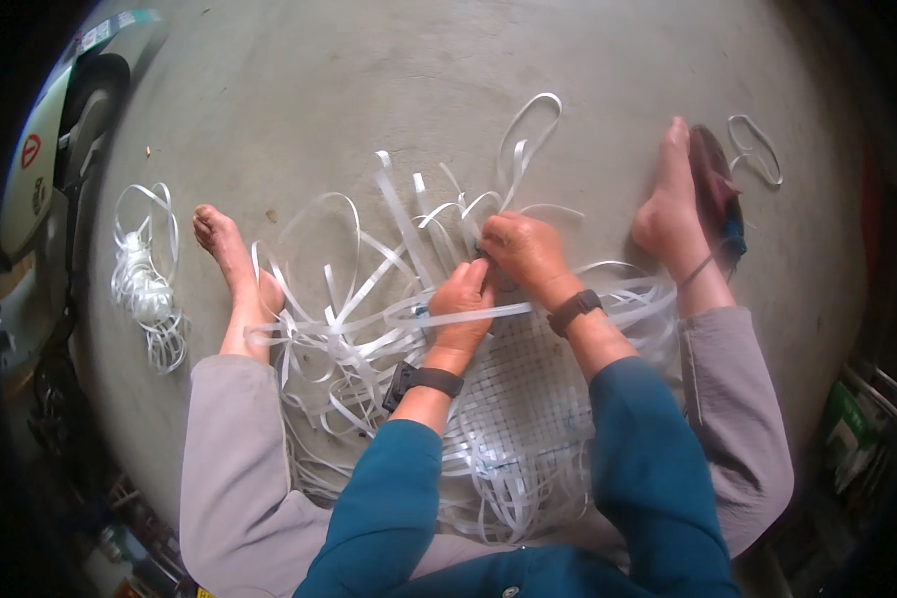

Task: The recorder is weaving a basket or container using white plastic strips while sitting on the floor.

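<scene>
Between my legs lies a woven mat of white plastic strapping (528,384), with many loose strap ends fanning out around it. At its far edge my left hand (461,307) is closed, thumb and fingers pinching white strap. Close beside it, slightly farther away, my right hand (521,249) has its fingers curled down on the strips too. The two hands nearly touch, and their fingertips hide the exact spot they grip. One long white strap (369,324) runs across my left hand from the left. A looped strap (538,130) rises beyond my right hand.
A tied bundle of white strapping (148,289) lies on the concrete floor left of my left foot. A dark red shoe (710,179) sits by my right foot, with a small strap loop (757,149) beyond. A vehicle with a wheel (98,92) stands at the far left.
</scene>
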{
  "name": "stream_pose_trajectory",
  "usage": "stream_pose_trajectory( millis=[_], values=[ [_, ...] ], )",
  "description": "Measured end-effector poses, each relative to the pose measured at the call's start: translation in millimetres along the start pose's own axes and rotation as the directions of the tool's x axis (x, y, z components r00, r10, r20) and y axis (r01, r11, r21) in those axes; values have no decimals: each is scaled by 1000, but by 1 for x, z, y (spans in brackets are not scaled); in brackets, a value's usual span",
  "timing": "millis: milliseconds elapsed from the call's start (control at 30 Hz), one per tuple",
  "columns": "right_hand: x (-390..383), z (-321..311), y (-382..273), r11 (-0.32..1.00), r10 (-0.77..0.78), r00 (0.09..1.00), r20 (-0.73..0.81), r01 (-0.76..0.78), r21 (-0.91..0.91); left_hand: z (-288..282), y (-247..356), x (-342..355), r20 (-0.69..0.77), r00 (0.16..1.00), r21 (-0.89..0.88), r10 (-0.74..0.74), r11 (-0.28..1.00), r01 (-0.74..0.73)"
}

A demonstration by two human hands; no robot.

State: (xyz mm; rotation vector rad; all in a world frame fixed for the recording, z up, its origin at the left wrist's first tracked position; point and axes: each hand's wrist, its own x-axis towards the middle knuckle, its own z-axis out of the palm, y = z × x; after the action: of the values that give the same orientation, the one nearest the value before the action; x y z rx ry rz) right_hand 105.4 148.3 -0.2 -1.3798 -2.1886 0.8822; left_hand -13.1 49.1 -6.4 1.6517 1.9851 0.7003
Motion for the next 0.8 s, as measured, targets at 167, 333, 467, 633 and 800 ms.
stream_pose_trajectory(
  millis=[167, 333, 467, 633, 800],
  values=[
    [-1, -4, -14, 999, 22, 998, 63, -25, 36, 0, 3, 1, -2, 999, -14, -42, 999, 42],
    [-3, -19, -14, 996, 33, 989, 143, -44, 73, 0, 8, 0, -78, 997, -72, -24, 997, 18],
    [-12, -36, -21, 956, 89, 995, 51, -100, 274, 0, 9, -1, 16, 993, -71, -115, 991, 116],
    [-33, -55, -15, 837, 265, 961, 81, -271, 475, 2, 4, -2, -61, 998, 4, -32, 999, 32],
    [-52, -50, -8, 962, 246, 968, 43, -250, 109, 2, 6, -4, -57, 997, 35, -52, 998, 54]
  ],
)
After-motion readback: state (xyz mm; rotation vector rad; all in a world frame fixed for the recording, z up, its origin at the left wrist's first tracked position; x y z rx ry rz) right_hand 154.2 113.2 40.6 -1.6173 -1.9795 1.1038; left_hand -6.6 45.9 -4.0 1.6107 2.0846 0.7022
